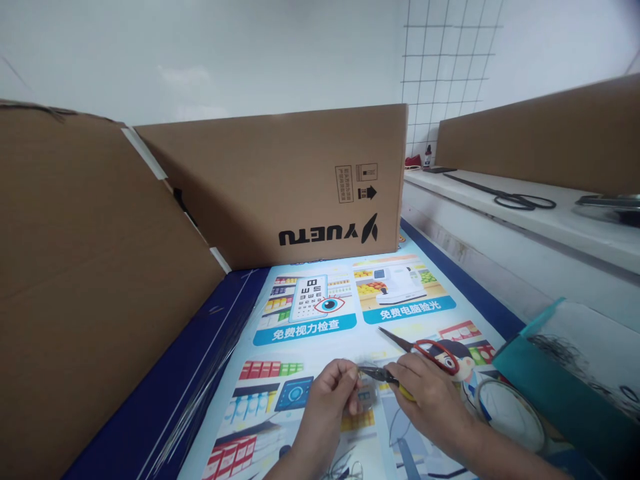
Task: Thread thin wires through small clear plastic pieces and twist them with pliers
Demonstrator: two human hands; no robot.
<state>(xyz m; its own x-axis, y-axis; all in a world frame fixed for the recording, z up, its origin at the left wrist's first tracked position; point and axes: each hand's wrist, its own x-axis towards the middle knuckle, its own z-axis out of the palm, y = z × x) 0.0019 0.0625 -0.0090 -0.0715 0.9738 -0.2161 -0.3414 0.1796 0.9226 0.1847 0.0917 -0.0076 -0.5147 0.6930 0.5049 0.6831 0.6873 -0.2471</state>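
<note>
My left hand is closed in a pinch at the lower middle, on something small that its fingertips mostly hide. My right hand wraps round pliers with dark jaws and yellow on the handles. The jaws point left and reach my left fingertips. Below the jaws, beside my left fingers, is a small clear item, too blurred to name. Red-handled scissors lie just beyond my right hand, blades toward the upper left.
Cardboard panels stand at the back and left. A teal box holding thin wires is at the right, near a round clear dish. Black scissors lie on the white ledge. Long thin wires lie along the left.
</note>
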